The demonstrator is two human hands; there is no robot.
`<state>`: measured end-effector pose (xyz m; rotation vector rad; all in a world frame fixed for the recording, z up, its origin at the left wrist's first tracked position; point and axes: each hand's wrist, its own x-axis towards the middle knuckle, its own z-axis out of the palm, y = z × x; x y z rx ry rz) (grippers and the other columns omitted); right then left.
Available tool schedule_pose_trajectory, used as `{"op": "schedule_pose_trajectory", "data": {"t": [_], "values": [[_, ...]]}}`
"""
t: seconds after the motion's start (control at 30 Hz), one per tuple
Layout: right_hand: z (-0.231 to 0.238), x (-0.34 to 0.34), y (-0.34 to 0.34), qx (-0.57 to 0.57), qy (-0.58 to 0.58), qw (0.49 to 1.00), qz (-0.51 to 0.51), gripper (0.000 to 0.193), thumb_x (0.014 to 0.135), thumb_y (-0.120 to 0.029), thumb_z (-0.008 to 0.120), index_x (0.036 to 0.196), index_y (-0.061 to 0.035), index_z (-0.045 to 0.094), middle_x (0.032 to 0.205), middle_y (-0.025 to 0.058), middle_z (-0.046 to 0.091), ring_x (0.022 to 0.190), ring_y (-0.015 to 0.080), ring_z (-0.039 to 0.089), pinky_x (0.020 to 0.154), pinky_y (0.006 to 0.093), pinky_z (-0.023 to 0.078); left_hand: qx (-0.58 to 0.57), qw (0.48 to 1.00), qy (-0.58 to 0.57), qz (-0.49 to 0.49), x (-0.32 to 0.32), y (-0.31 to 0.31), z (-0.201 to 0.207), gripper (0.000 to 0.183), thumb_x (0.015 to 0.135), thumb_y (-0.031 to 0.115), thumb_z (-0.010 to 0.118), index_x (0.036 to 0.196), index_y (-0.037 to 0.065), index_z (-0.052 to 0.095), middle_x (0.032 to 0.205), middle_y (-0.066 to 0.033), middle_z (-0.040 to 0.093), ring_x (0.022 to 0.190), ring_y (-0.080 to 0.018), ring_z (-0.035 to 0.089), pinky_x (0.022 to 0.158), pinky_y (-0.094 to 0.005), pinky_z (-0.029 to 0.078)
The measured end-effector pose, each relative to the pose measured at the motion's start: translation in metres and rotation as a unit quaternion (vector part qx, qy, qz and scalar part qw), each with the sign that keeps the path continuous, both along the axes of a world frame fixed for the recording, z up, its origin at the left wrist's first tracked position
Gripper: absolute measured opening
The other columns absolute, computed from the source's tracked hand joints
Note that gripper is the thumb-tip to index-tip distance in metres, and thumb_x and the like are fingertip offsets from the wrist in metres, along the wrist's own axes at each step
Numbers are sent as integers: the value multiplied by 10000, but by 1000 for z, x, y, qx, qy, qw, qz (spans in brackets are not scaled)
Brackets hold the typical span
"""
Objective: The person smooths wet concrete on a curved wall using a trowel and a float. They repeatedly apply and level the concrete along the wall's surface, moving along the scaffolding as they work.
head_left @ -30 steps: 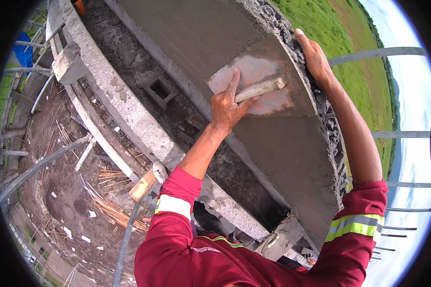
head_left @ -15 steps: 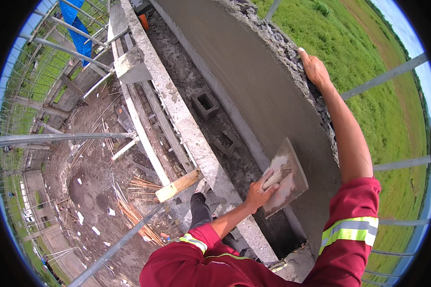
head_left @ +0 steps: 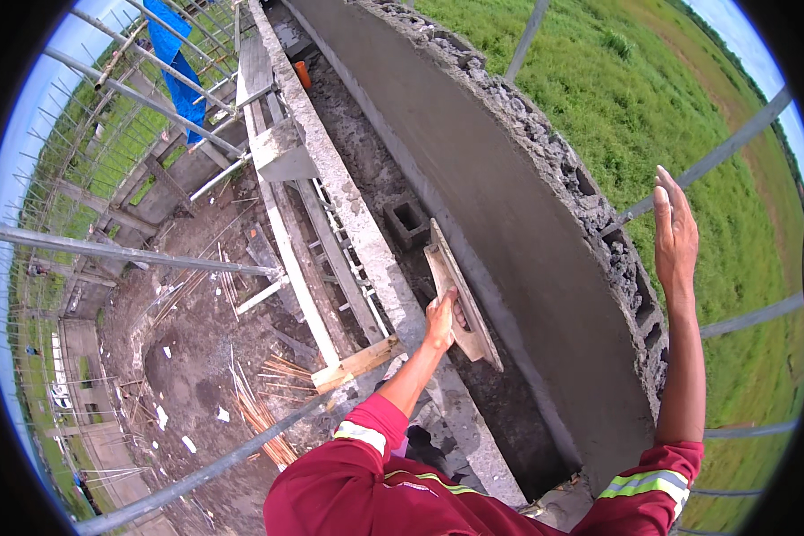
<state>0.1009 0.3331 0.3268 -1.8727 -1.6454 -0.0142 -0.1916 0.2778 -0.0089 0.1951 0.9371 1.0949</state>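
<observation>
My left hand [head_left: 441, 322] is closed around the handle of a plastering float [head_left: 471, 302]. The float is tipped on edge over the trough beside the wall, its flat board turned toward the plastered face and apart from it. Smooth wet grey render covers the wall [head_left: 518, 205], and its broken top edge [head_left: 581, 183] shows rough block and mortar. Raised beyond that edge, my right hand [head_left: 676, 228] holds nothing; its fingers are stretched out.
Two-hole concrete block [head_left: 407, 222] lies in the trough, with an orange pipe stub [head_left: 303, 74] farther along. A narrow concrete ledge [head_left: 366, 223] borders a drop to lower ground with scattered sticks [head_left: 257, 411]. Metal scaffold poles [head_left: 134, 253] cross the left side; grass lies outside.
The float has come away from the wall, moving left and turning on edge in my left hand. My right hand has let go of the wall's top edge and risen to the right.
</observation>
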Motion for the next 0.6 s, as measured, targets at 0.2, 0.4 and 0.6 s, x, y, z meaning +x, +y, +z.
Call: {"op": "schedule_pose_trajectory", "data": {"t": [0.2,0.4,0.6], "values": [[-64,77,-55,-317,73,941,-94,775,1002,-624,336,1370,33,523,1300,253,601,1256,346,547,1082,388,371,-52,996,-44,51,17,22,4,318,939,403,671,925,91,609,633,15,475,522,-139,501,470,-300,440],[-97,84,-60,-279,78,954,-78,670,1019,-609,334,809,12,470,765,48,478,751,175,420,761,360,394,-64,996,10,68,21,69,-27,355,924,466,672,916,116,612,621,25,469,501,-134,474,454,-299,398],[-89,78,-57,-306,64,944,-104,664,1030,-556,342,882,59,544,713,148,494,715,227,450,744,396,420,-62,992,22,106,16,174,-66,393,937,457,656,856,81,574,606,6,458,496,-150,471,454,-322,417]]}}
